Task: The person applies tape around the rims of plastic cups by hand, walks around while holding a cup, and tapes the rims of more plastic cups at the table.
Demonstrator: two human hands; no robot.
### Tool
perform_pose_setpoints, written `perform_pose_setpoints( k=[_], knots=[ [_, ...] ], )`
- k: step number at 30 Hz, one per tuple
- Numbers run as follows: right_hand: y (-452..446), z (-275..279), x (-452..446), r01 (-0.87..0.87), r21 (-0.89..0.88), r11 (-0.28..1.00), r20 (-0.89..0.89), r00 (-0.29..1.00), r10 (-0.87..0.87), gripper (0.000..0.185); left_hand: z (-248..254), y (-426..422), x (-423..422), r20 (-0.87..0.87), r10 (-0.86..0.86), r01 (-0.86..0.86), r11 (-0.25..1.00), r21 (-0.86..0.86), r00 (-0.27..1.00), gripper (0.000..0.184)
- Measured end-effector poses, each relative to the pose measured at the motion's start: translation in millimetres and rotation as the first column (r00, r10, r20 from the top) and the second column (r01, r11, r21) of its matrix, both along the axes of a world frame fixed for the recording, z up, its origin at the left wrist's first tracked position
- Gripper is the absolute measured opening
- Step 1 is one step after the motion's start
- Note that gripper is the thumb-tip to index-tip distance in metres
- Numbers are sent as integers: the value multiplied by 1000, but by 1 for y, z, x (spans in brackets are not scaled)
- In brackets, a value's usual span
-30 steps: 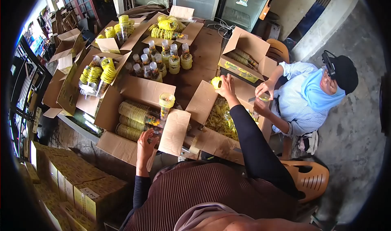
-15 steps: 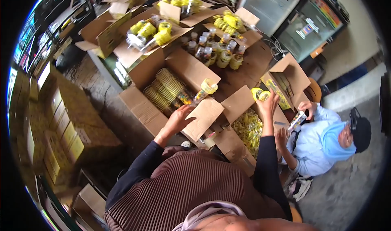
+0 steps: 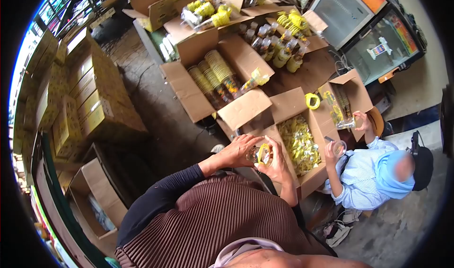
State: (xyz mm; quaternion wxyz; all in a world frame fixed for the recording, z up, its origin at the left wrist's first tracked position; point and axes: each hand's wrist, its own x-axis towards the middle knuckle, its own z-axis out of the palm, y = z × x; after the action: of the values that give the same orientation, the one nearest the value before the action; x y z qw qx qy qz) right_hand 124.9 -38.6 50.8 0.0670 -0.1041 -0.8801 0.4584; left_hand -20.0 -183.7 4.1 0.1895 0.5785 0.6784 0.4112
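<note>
In front of my chest, both hands hold a clear plastic cup (image 3: 253,155). My left hand (image 3: 234,152) wraps around its side with the fingers closed. My right hand (image 3: 279,167) grips the rim, where a yellow ring (image 3: 263,152) sits on or against the cup; how far it is seated I cannot tell. Just beyond my right hand is an open carton (image 3: 306,185) of yellow-and-clear small packets (image 3: 299,142). Ahead, another open carton (image 3: 189,108) holds stacked printed cups (image 3: 218,67), with a yellow-topped cup (image 3: 255,79) leaning at its edge.
A person in a light-blue shirt (image 3: 364,173) sits at the right, holding a clear cup (image 3: 339,148). Yellow rings (image 3: 312,101) rest by a carton flap. Filled cups (image 3: 283,55) stand on the table behind. Stacked cartons (image 3: 90,88) line the left; glass-door fridges (image 3: 383,48) stand at back right.
My left hand has come back from the cup carton, and my right hand has come down from the yellow rings. Both now meet on a cup. The view has shifted left.
</note>
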Motion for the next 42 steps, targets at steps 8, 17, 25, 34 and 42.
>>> perform_pose_setpoints(
  k=[8, 17, 25, 34, 42],
  knots=[
    [-65, -30, 18, -212, -56, 976, -3, 977, 212, 91, -16, -97, 60, 233, 268, -272, 962, -16, 935, 59],
    [-133, -19, -43, -436, 61, 898, -87, 894, 440, 38, -9, -184, 29, 275, 549, -560, 827, -46, 789, 54],
    [-187, -23, -165, -497, -108, 861, -130, 866, 484, 29, -12, -254, -84, 276, 680, -679, 725, -115, 679, 60],
    [-260, -21, -333, -545, -53, 837, -139, 834, 534, 27, 9, -346, -251, 450, 636, -715, 699, 9, 627, 66],
    [-267, -45, -432, -482, -101, 870, -39, 876, 481, 28, -6, -350, -367, 499, 582, -640, 765, -71, 641, 58]
  ],
)
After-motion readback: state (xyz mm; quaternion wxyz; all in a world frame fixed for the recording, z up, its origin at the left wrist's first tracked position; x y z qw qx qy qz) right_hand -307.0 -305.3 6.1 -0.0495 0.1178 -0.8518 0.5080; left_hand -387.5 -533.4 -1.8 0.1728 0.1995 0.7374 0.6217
